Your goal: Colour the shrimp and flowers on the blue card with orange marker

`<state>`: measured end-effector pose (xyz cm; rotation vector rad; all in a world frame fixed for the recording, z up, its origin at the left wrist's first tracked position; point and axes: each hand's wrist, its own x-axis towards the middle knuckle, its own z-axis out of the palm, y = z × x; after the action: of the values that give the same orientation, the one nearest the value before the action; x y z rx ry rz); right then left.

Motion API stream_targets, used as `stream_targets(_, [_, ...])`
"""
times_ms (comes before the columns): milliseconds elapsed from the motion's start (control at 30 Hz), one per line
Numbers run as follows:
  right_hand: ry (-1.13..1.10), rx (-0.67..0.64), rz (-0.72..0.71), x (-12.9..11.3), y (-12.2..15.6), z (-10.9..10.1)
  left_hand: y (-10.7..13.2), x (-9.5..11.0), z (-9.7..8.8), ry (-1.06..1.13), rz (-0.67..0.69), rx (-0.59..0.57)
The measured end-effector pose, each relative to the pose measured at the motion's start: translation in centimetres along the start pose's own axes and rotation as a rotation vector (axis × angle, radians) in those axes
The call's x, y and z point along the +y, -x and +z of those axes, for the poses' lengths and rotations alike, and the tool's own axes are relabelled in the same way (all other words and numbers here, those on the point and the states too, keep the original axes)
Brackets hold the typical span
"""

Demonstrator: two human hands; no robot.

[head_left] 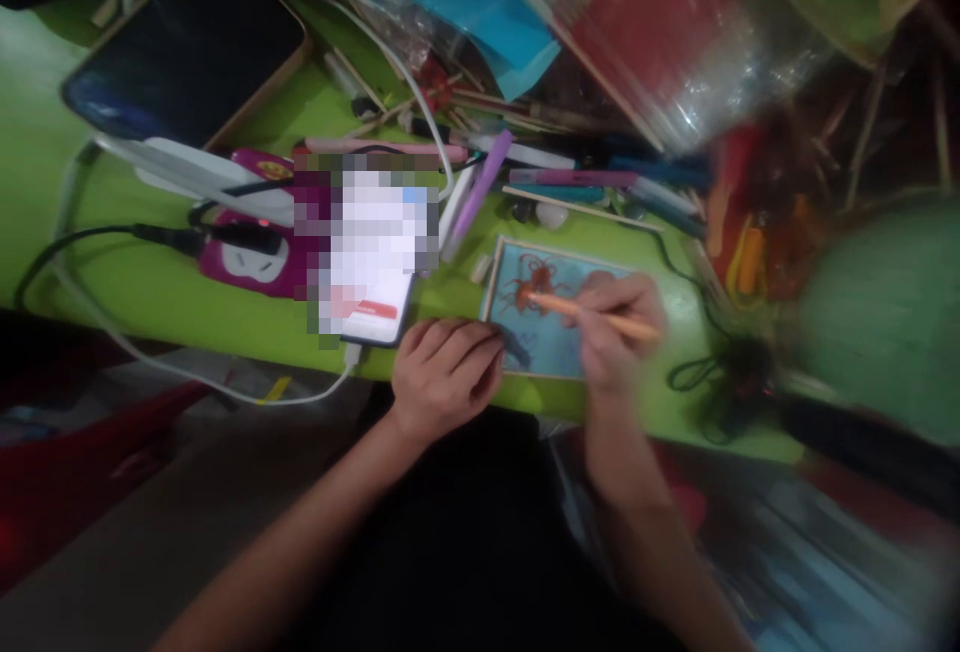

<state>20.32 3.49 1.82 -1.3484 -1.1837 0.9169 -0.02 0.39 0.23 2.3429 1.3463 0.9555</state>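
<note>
My right hand [619, 332] pinches an orange marker [619, 317], its tip on or just above an orange flower-like drawing [534, 284]. That drawing is on a small light-blue panel [551, 347] with a thin pale frame, lying on the green table. Fainter purple marks show lower on the panel. Beside the panel's lower left corner rests my left hand [448, 372], fingers curled and together; whatever is under them is hidden. Slight blur softens my right hand.
A partly pixelated phone [375, 322] with a cable lies left of my left hand, by a magenta power strip [259, 262]. A dark tablet-like device [191, 42] sits far left. Behind the panel are a purple pen [484, 182], sticks and plastic packets. A green round object [885, 322] is right.
</note>
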Motion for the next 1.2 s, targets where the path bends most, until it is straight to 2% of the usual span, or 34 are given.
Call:
stream_targets(67, [-0.004,0.226,-0.132,0.3,-0.6,0.0,0.1,-0.1,0.1,0.008,0.01,0.01])
stream_targets(133, [0.106,0.406,-0.202,0.7,-1.3,-0.2,0.3,-0.2,0.2,0.013,0.011,0.023])
stream_targets(233, [0.264,0.534,-0.21,1.2,-1.9,-1.1,0.5,-0.2,0.4,0.001,-0.028,0.045])
stream_targets(433, [0.311,0.446,-0.089,0.7,-0.9,-4.0,0.9,-0.4,1.1,-0.075,-0.113,0.006])
stream_targets(533, [0.343,0.423,-0.038,0.2,1.4,-6.0,1.0,-0.5,1.4,-0.076,-0.166,-0.015])
stream_targets(600, [0.441,0.416,-0.008,0.2,3.4,-7.4,1.0,-0.5,1.5,-0.076,-0.183,-0.016])
stream_targets(733, [0.663,0.289,0.061,1.2,6.6,-9.1,0.9,-0.5,1.6,-0.076,-0.227,-0.046])
stream_targets(800, [0.681,0.235,0.049,1.8,7.2,-9.3,0.9,-0.5,1.5,-0.073,-0.25,-0.08])
stream_targets(900, [0.624,0.222,0.01,2.0,6.8,-9.1,0.9,-0.5,1.5,-0.07,-0.292,-0.135])
stream_targets(1067, [0.657,0.19,0.104,1.1,6.1,-8.6,0.3,-0.7,1.5,-0.073,-0.37,-0.209])
stream_targets(1200, [0.675,0.156,0.114,1.2,6.2,-8.7,-0.3,-0.3,1.1,-0.065,-0.399,-0.271])
